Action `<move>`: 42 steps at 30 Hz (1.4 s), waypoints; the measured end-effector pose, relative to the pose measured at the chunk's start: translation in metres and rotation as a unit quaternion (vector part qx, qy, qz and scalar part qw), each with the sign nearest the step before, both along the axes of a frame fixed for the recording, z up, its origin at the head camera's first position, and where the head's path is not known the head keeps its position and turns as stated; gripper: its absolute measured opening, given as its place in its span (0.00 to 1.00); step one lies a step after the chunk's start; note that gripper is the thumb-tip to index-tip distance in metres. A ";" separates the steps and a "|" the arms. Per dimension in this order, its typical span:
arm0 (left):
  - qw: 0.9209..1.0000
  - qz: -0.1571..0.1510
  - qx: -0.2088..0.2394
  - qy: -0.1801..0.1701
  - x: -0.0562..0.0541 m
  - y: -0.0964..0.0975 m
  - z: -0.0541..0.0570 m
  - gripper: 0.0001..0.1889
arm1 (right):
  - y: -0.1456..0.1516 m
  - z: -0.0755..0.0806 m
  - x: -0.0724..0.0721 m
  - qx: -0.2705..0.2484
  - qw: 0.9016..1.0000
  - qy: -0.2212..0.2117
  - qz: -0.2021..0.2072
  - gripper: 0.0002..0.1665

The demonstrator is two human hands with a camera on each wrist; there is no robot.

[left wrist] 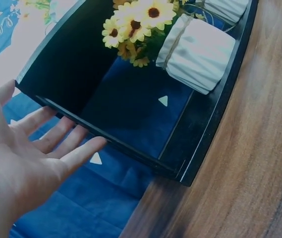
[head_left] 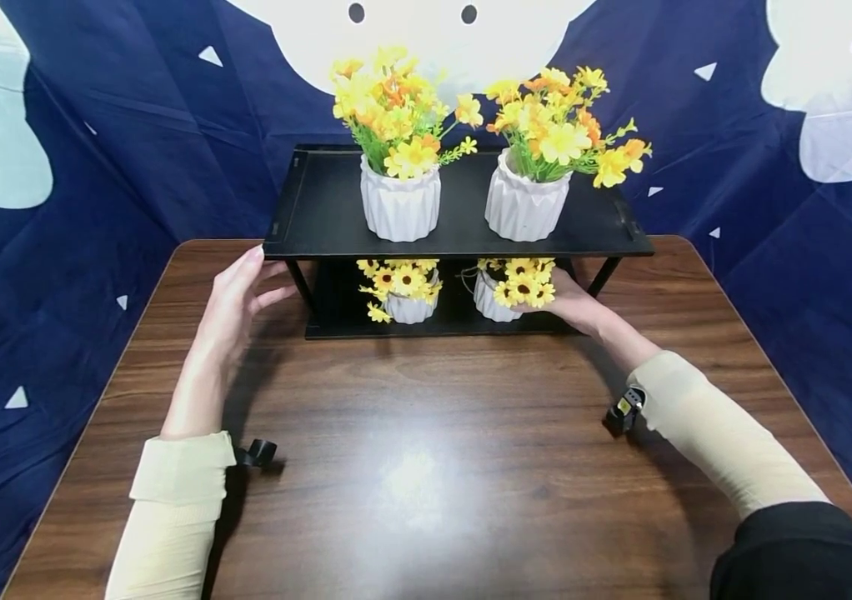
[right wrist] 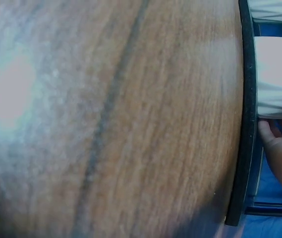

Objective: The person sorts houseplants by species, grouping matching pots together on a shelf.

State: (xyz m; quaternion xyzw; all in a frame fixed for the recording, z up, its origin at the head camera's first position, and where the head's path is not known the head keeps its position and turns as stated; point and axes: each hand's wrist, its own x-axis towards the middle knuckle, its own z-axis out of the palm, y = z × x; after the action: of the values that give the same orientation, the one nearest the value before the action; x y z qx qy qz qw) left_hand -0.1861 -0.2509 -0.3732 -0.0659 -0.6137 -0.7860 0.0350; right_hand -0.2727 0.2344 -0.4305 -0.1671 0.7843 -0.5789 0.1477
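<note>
A small white ribbed pot (head_left: pixel 497 293) of yellow sunflowers stands near the right end of the lower shelf. My right hand (head_left: pixel 570 302) touches its right side; in the right wrist view, the fingertips (right wrist: pixel 266 130) meet the pot wall (right wrist: pixel 278 77), and the other fingers are partly hidden. At the left end of the black two-tier rack (head_left: pixel 463 244), my left hand (head_left: pixel 229 302) touches the upper shelf's corner with its thumb. Its fingers (left wrist: pixel 88 151) stretch out against the slanted side bar (left wrist: pixel 136 156). A matching pot (head_left: pixel 409 308) stands left on the lower shelf.
Two larger white pots, one at left (head_left: pixel 401 204) and one at right (head_left: pixel 525 204), hold yellow and orange flowers on the upper shelf. The rack stands at the back of a brown wooden table (head_left: pixel 426 400). A dark blue patterned cloth (head_left: pixel 171 125) hangs behind.
</note>
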 end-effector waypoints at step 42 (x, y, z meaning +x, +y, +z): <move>0.893 0.012 -0.448 0.036 0.052 -0.009 0.001 0.29 | 0.024 0.016 0.042 0.244 0.959 0.133 0.057 0.61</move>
State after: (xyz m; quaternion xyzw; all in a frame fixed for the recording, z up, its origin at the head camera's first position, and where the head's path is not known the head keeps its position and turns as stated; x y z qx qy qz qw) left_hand -0.1337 -0.2595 -0.3722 -0.0956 -0.8998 -0.4244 0.0332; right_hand -0.2311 0.2580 -0.4146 -0.2459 0.9034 -0.3332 0.1113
